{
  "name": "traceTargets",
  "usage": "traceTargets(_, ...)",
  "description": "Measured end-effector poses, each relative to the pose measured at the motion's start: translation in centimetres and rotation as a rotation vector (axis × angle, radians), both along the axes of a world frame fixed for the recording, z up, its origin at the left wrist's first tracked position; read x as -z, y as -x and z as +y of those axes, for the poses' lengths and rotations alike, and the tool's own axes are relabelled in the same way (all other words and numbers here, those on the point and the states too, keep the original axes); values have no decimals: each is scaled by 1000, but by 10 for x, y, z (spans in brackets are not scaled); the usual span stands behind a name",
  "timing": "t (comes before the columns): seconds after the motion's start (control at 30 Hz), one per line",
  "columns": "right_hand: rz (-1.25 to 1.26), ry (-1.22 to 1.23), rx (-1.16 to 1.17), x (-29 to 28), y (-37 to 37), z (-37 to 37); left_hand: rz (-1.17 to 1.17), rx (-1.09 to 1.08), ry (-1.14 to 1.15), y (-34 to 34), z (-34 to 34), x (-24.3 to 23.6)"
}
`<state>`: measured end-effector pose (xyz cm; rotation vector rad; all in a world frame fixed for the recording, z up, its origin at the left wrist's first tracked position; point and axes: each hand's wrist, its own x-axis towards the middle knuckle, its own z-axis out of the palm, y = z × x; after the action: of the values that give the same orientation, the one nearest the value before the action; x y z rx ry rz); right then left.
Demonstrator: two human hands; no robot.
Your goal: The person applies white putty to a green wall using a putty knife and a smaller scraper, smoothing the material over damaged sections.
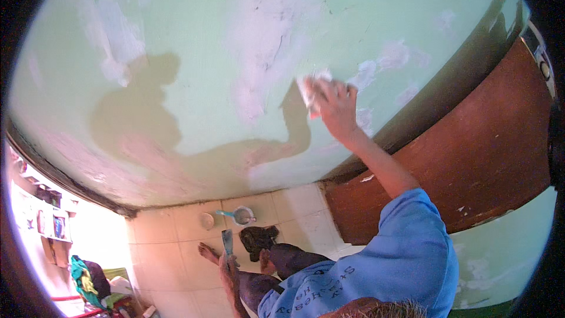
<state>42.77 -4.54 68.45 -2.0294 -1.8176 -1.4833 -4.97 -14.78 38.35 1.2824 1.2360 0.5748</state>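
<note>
My right hand (336,105) is raised to the pale green wall (206,35) and presses a whitish folded sheet (307,95) flat against it. Whether that sheet is sandpaper or cloth I cannot make out. Whitish filler patches (265,35) mark the wall around it, the largest just left of the hand. Low by my knees, my left hand (228,264) is closed round a putty knife (227,241), its blade pointing up and away from the wrist.
On the tiled floor (159,247) stand a small bucket (243,217) with a blue-handled tool across it and a beige bowl (206,220). A dark cloth (258,240) lies by my feet. A brown door (459,153) is at the right; piled clothes (88,280) are at the lower left.
</note>
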Motion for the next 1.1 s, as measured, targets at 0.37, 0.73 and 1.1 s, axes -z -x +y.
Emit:
traceTargets(0.37, -26, -485, -130, -93, -19, 57, -85, 36, -124, 4, 23, -46)
traceTargets(0.73, 451, -659, 44, -89, 8, 23, -20, 53, -189, 15, 72, -69)
traceTargets(1.1, 482, -489, -95, -57, 55, 29, 13, 164, -209, 22, 111, -108)
